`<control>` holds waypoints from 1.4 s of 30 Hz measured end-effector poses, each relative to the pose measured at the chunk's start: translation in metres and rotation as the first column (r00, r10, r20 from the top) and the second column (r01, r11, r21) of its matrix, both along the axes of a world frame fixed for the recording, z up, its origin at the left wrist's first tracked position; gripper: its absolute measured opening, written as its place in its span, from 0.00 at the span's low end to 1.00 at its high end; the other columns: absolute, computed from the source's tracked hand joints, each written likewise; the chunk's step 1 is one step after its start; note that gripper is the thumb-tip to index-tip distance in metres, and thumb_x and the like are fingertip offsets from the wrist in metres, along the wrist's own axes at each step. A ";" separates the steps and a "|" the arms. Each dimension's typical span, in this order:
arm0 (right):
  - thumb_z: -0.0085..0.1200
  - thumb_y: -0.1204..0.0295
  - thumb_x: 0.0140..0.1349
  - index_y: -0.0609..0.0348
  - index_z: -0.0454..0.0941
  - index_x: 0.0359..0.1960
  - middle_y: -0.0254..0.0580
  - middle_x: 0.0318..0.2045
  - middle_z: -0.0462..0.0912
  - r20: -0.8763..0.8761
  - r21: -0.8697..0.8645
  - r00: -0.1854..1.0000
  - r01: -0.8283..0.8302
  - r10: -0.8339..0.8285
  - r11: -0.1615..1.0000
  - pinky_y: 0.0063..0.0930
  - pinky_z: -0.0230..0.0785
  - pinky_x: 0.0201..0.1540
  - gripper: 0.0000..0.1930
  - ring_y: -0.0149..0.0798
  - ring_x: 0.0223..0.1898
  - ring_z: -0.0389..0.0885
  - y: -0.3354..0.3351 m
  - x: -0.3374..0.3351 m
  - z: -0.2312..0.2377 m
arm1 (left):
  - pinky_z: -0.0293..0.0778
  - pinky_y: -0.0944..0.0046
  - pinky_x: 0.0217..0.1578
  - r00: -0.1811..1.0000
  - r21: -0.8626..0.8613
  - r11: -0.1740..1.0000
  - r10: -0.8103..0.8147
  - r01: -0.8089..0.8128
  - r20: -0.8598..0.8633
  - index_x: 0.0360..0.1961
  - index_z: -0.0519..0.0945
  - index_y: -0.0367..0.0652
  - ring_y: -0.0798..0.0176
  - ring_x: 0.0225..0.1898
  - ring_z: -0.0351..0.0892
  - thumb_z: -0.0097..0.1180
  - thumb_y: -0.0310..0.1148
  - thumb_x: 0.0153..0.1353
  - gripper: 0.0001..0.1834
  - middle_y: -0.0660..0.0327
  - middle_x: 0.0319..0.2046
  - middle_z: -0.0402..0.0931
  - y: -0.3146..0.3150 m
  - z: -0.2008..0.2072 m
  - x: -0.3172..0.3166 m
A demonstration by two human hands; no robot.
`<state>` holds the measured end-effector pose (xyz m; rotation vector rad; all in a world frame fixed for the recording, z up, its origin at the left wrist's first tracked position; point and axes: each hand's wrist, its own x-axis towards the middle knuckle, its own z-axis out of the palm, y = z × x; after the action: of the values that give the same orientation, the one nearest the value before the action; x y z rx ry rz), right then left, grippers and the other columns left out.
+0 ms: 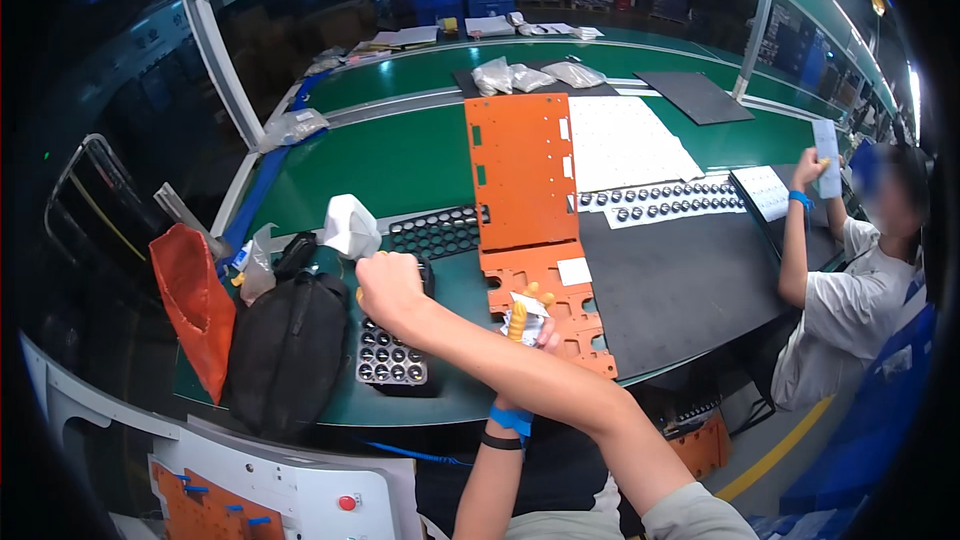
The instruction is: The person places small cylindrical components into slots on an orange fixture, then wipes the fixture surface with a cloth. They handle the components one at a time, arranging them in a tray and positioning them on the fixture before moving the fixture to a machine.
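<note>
My right hand (pixel 392 285) reaches across to the left, over my left arm, and is curled above a clear tray (pixel 392 372) of dark round lens-like parts. Its fingertips are mostly hidden, so what they pinch does not show. Just beyond it stands a white plastic container (pixel 350 226); I cannot tell whether the hand touches it. My left hand (pixel 546 336), with yellow finger cots on its fingers and a blue band at the wrist, closes round a small crumpled white wipe (pixel 526 322). It hovers over the lower panel of an orange fixture board (pixel 522 170).
A black bag (pixel 288 345) and an orange pouch (pixel 188 295) lie at the left. Behind the tray is a black perforated tray (pixel 435 230). White strips with round parts (pixel 680 206) and a black mat (pixel 685 285) lie rightward. A co-worker (pixel 850 270) sits at the right.
</note>
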<state>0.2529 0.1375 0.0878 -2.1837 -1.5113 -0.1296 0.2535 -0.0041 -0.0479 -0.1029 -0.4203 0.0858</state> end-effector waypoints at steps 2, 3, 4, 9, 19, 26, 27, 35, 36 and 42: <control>0.64 0.66 0.52 0.64 0.84 0.26 0.54 0.28 0.84 -0.014 0.086 1.000 -0.018 0.020 0.996 0.44 0.78 0.34 0.11 0.51 0.32 0.87 -0.019 0.001 0.019 | 0.67 0.69 0.31 0.998 -0.014 1.000 -0.014 0.015 0.066 0.65 0.62 0.43 0.64 0.32 0.62 0.51 0.54 0.69 0.33 0.59 0.33 0.60 -0.002 0.011 0.001; 0.64 0.65 0.53 0.65 0.83 0.26 0.55 0.28 0.84 -0.030 0.133 0.999 -0.039 0.043 0.990 0.44 0.78 0.34 0.13 0.52 0.32 0.86 -0.028 -0.002 0.027 | 0.66 0.70 0.32 0.997 -0.009 1.000 0.003 -0.002 0.075 0.70 0.61 0.45 0.64 0.31 0.61 0.50 0.52 0.70 0.34 0.59 0.32 0.59 0.002 0.013 -0.001; 0.64 0.63 0.54 0.65 0.83 0.26 0.54 0.29 0.84 -0.034 0.153 0.997 -0.065 0.071 0.986 0.44 0.77 0.34 0.14 0.52 0.32 0.86 -0.044 -0.005 0.039 | 0.66 0.70 0.32 0.998 0.019 0.999 0.037 -0.038 0.044 0.72 0.59 0.46 0.64 0.31 0.61 0.49 0.52 0.71 0.35 0.60 0.32 0.59 0.004 0.012 -0.004; 0.66 0.66 0.56 0.63 0.83 0.33 0.46 0.30 0.83 -0.097 0.333 0.991 -0.059 0.096 0.941 0.40 0.76 0.33 0.12 0.45 0.31 0.85 -0.143 0.005 0.068 | 0.74 0.65 0.45 0.901 0.345 0.861 0.425 -0.374 -0.083 0.73 0.57 0.48 0.63 0.40 0.70 0.46 0.47 0.74 0.32 0.58 0.44 0.67 0.002 0.017 -0.008; 0.63 0.74 0.59 0.68 0.84 0.44 0.43 0.22 0.80 -0.489 0.169 0.864 0.234 -0.125 0.958 0.26 0.66 0.24 0.13 0.28 0.19 0.72 -0.276 0.099 0.033 | 0.59 0.72 0.25 0.790 0.394 0.863 0.470 -0.317 -0.393 0.61 0.72 0.43 0.71 0.29 0.61 0.43 0.42 0.76 0.19 0.61 0.42 0.75 -0.011 0.052 -0.011; 0.58 0.79 0.63 0.62 0.83 0.51 0.36 0.27 0.80 -0.573 0.265 0.818 0.121 0.055 0.956 0.22 0.66 0.29 0.14 0.25 0.25 0.70 -0.287 0.086 0.013 | 0.62 0.75 0.26 0.799 0.547 0.793 0.500 -0.269 -0.333 0.67 0.66 0.43 0.75 0.29 0.62 0.49 0.36 0.73 0.23 0.65 0.44 0.74 -0.013 0.059 -0.016; 0.58 0.79 0.63 0.62 0.82 0.52 0.35 0.28 0.80 -0.578 0.280 0.814 0.130 0.059 0.951 0.22 0.67 0.29 0.15 0.25 0.25 0.70 -0.286 0.087 0.009 | 0.62 0.75 0.25 0.805 0.585 0.763 0.515 -0.274 -0.295 0.67 0.66 0.44 0.75 0.29 0.62 0.50 0.36 0.73 0.23 0.64 0.46 0.75 -0.013 0.058 -0.015; 0.60 0.77 0.62 0.61 0.82 0.51 0.42 0.26 0.78 -0.532 0.257 0.844 0.086 0.067 0.962 0.26 0.65 0.27 0.15 0.31 0.22 0.70 -0.285 0.089 0.009 | 0.63 0.74 0.26 0.842 0.582 0.791 0.436 -0.190 -0.318 0.68 0.64 0.44 0.75 0.29 0.63 0.53 0.37 0.71 0.27 0.65 0.45 0.74 -0.013 0.055 -0.020; 0.60 0.77 0.62 0.62 0.82 0.51 0.42 0.26 0.79 -0.542 0.258 0.838 0.085 0.071 0.962 0.26 0.65 0.26 0.15 0.31 0.22 0.71 -0.284 0.087 0.011 | 0.63 0.74 0.27 0.842 0.580 0.793 0.433 -0.185 -0.323 0.68 0.64 0.44 0.75 0.29 0.63 0.54 0.37 0.71 0.27 0.66 0.45 0.74 -0.012 0.055 -0.022; 0.61 0.77 0.61 0.60 0.82 0.52 0.44 0.30 0.82 -0.458 0.315 0.878 0.013 0.140 0.949 0.28 0.68 0.27 0.16 0.36 0.23 0.76 -0.283 0.089 0.011 | 0.62 0.74 0.28 0.839 0.572 0.794 0.444 -0.206 -0.315 0.66 0.66 0.41 0.76 0.29 0.63 0.54 0.35 0.71 0.26 0.67 0.40 0.73 -0.015 0.066 -0.025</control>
<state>0.3421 -0.1454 0.0984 -1.7450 -1.1864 0.1742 0.2280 -0.0192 0.0178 0.5300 0.0098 0.3394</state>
